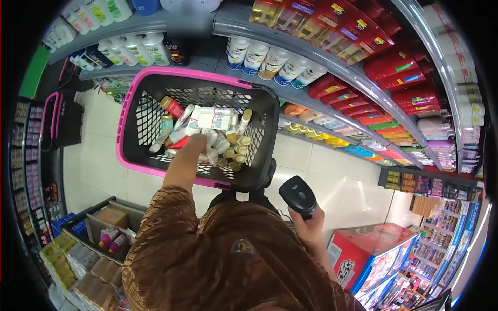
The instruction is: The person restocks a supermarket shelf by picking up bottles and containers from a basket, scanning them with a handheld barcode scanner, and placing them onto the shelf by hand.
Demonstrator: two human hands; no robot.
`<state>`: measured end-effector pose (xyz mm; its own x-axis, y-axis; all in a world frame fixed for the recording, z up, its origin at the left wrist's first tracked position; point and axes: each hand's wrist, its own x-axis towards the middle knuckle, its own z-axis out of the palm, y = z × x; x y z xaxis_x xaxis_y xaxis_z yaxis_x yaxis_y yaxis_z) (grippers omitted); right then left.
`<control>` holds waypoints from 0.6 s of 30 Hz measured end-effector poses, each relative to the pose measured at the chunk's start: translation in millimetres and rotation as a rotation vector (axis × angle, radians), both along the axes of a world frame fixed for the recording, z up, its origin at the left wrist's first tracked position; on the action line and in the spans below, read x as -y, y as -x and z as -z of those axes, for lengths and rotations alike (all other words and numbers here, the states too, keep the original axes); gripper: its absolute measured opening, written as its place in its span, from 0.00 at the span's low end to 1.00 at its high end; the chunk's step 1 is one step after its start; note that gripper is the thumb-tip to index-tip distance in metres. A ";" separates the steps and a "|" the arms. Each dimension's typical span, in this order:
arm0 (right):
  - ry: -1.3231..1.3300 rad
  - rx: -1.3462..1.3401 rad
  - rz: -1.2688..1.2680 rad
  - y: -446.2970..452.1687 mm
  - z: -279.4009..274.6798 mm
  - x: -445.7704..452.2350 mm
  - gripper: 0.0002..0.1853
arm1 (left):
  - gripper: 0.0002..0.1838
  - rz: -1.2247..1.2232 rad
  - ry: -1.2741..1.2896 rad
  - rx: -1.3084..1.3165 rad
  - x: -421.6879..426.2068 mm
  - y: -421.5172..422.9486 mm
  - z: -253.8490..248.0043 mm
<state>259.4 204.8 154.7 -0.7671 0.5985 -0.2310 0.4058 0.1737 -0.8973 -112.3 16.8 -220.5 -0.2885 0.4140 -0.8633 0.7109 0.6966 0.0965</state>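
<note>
A black shopping basket with a pink rim (124,111) stands in front of me, holding several small bottles, tubes and boxes. My left hand (196,145) reaches down into it, among white bottles and beside a red item (179,143). Its fingers are hidden by the angle, so I cannot make out whether they grip anything. White boxes with printed labels (212,119) lie just beyond that hand. Bottles with gold-coloured caps (239,149) crowd the basket's right side, and a red-labelled container (171,107) leans at the far left. Outside the basket, my right hand (310,228) is wrapped round a black barcode scanner (298,196).
Shelves with white bottles (275,62) and red boxes (332,28) curve across the back and right. A red display box (371,238) stands at lower right. Cartons with pink bottles (111,239) sit at lower left. Pale floor tiles (295,153) show between.
</note>
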 end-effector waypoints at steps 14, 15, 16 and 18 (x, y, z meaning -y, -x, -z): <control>0.071 -0.291 -0.207 73.0 14.7 -21.1 0.15 | 0.27 -0.828 -1.119 0.500 75.7 36.3 -421.3; 0.058 -0.298 -0.199 74.7 14.2 -23.1 0.15 | 0.29 -0.938 -1.351 0.570 75.1 31.7 -405.4; 0.045 -0.300 -0.187 76.9 13.9 -23.3 0.14 | 0.32 -1.039 -1.584 0.646 68.8 25.5 -378.5; 0.025 -0.384 -0.188 82.0 9.6 -21.4 0.11 | 0.39 -1.286 -1.864 1.218 25.6 -12.0 -347.2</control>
<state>177.4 226.2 145.2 -0.8956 0.4376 0.0797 0.0050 0.1892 -0.9819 -100.3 -8.8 126.8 -0.7656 0.6418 0.0435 -0.4996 -0.6358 0.5884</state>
